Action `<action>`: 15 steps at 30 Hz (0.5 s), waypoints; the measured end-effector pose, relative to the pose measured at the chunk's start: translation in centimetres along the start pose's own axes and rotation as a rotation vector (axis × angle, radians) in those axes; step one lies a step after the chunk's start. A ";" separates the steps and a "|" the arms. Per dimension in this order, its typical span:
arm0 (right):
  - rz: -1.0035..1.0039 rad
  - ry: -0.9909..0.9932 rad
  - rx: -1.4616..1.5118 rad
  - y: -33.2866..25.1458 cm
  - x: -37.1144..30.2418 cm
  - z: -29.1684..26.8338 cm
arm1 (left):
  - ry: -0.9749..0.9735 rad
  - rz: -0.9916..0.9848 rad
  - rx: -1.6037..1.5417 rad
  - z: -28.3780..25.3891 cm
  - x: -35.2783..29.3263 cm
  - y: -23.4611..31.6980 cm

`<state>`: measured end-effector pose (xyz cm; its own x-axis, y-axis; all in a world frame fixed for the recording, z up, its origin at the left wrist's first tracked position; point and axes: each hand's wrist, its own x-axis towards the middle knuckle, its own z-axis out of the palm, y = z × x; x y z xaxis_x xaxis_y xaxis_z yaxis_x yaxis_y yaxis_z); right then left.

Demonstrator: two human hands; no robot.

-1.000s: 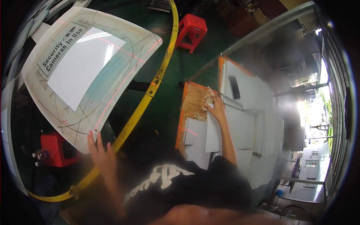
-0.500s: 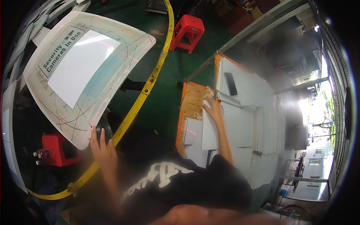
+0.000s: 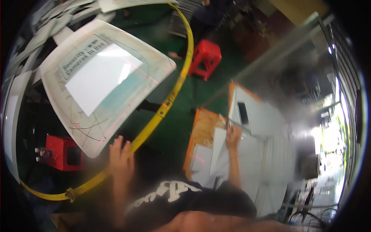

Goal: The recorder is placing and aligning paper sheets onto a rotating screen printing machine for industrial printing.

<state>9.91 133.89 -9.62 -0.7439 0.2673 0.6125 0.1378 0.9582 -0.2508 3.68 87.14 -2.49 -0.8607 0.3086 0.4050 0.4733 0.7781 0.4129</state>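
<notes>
My left hand (image 3: 121,156) is raised with its fingers apart and holds nothing, beside the lower corner of a pale curved board (image 3: 87,133) with printed lettering and pencil-like lines. A white rectangular sheet (image 3: 98,79) lies flat on that board, crossed by red laser lines. On the right, my right hand (image 3: 233,137) is closed at the upper right edge of another white sheet (image 3: 218,152), which lies slanted over the stacks. Its fingertips are blurred and partly hidden. A dark phone (image 3: 242,113) rests on a white stack just beyond that hand.
A yellow curved rail (image 3: 152,121) runs between the board and the orange-edged wooden table (image 3: 203,125). White stacks (image 3: 251,154) cover the table's right side. Red stools stand beyond the rail (image 3: 206,58) and at left (image 3: 63,152), the latter with small bottles (image 3: 43,154). Another person (image 3: 208,17) is at the top.
My right hand has closed and pulled back to the right, and the white sheet under it has turned slightly. My left hand has drawn a little away from the board's corner. The view has shifted.
</notes>
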 end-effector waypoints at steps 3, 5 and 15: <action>-0.137 -0.020 -0.083 -4.0 3.4 -3.2 | -0.032 0.055 -0.165 0.1 0.8 1.7; -0.183 0.011 -0.096 -8.2 6.5 -5.6 | -0.093 0.114 -0.265 0.4 1.4 2.7; -0.703 0.112 0.220 -27.2 14.4 -7.4 | -0.517 0.115 -1.099 3.5 4.0 8.3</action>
<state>0.31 112.43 11.59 -0.5359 -0.3809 0.7534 -0.4890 0.8675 0.0907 3.51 96.76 -0.31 -0.6580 0.7214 0.2160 0.2428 -0.0683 0.9677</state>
